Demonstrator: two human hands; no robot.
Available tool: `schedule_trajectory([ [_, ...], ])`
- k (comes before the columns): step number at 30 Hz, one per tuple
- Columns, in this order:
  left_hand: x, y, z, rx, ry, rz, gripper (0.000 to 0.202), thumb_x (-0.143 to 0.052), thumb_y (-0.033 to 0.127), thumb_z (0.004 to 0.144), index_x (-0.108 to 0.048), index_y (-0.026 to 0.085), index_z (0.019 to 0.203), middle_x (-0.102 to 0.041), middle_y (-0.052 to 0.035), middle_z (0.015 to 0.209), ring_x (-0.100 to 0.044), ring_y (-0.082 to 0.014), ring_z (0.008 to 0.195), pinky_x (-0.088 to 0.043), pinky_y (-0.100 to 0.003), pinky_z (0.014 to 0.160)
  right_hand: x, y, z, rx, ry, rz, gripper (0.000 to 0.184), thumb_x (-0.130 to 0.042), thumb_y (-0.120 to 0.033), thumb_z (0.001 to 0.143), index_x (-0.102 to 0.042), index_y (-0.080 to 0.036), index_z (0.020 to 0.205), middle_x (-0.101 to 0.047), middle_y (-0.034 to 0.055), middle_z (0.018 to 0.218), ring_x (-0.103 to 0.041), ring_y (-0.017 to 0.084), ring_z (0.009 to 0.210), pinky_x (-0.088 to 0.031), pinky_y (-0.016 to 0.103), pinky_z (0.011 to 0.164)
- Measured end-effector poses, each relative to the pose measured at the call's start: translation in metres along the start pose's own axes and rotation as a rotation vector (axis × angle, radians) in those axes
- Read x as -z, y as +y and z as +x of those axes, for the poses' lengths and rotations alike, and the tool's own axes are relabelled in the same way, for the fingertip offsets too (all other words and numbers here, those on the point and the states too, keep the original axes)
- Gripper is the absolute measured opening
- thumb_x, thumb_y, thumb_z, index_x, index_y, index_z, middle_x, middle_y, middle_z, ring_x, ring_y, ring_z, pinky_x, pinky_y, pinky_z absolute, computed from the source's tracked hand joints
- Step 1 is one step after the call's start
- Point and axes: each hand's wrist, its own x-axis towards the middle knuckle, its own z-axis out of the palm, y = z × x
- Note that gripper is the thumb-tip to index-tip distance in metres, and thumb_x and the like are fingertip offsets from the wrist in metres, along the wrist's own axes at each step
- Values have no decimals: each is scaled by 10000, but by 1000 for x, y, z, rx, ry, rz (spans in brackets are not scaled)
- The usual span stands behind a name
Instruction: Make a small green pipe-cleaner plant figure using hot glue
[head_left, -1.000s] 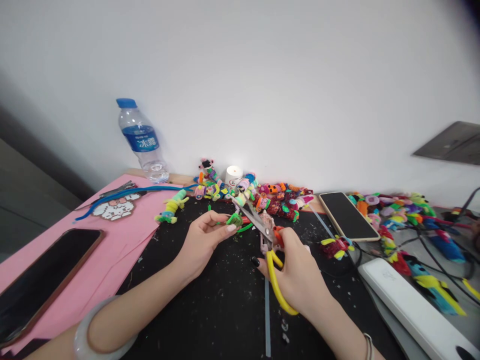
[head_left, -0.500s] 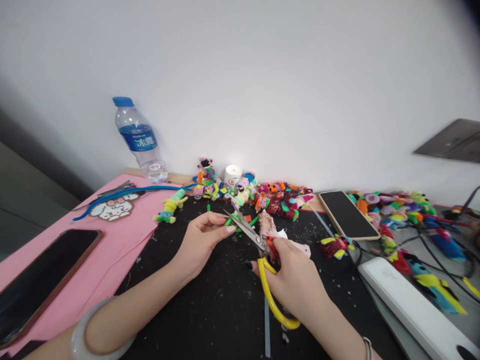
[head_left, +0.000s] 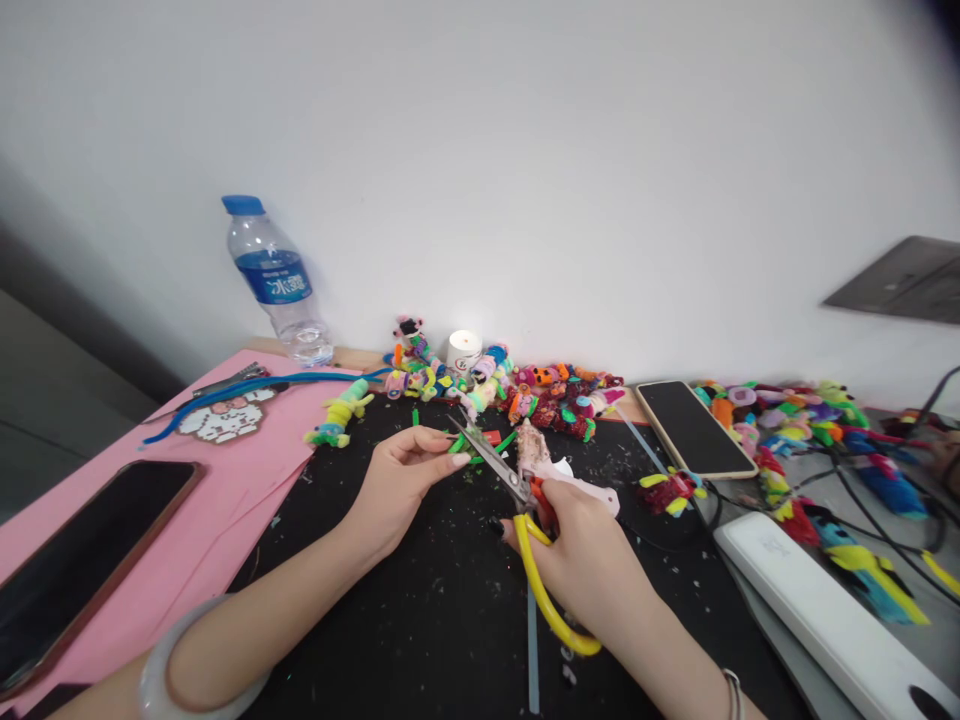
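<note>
My left hand (head_left: 401,475) pinches a small green pipe-cleaner piece (head_left: 459,441) over the black mat (head_left: 442,610). My right hand (head_left: 581,550) grips yellow-handled scissors (head_left: 517,500), whose blades point up-left and meet the green piece at my left fingertips. A pale glue gun (head_left: 559,468) lies just beyond my right hand. Green scraps dot the mat around the blades.
A row of colourful pipe-cleaner figures (head_left: 525,385) and a lit candle (head_left: 464,350) line the wall. A water bottle (head_left: 274,280) stands at the back left. Phones lie on the pink sheet (head_left: 86,550) and to the right (head_left: 694,425). A white power strip (head_left: 825,610) and cables are at right.
The scissors swung down and left, from above the green piece to meet it at my left fingertips. My right hand drew slightly back toward me. My left hand stayed nearly still.
</note>
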Motion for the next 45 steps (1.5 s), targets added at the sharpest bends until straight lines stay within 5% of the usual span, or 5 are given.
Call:
schedule_trajectory([
  [12,1,-1,1,8,5,18,214,-800,135,510,-615,150,617,-607,51,689,-584,-84,687,-489,-245,737,-4,5,1,5,6,65,316,-546,-394,766,-364,-207,588,-454,-40,528,-397,112,479,-253,226,475],
  [21,1,0,-1,40,-27,-25,199,-794,142,521,-623,154,623,-622,47,666,-600,-93,672,-503,-275,748,9,2,-1,-17,89,16,272,-596,-381,704,-415,-209,813,-553,14,807,-527,165,634,-310,235,521],
  [45,6,-6,3,-70,-20,172,173,-791,155,517,-645,153,609,-661,4,728,-610,-128,744,-479,-245,741,3,3,-5,-6,-1,-84,350,-562,-499,737,-433,-208,592,-513,-18,537,-428,126,474,-210,232,457],
])
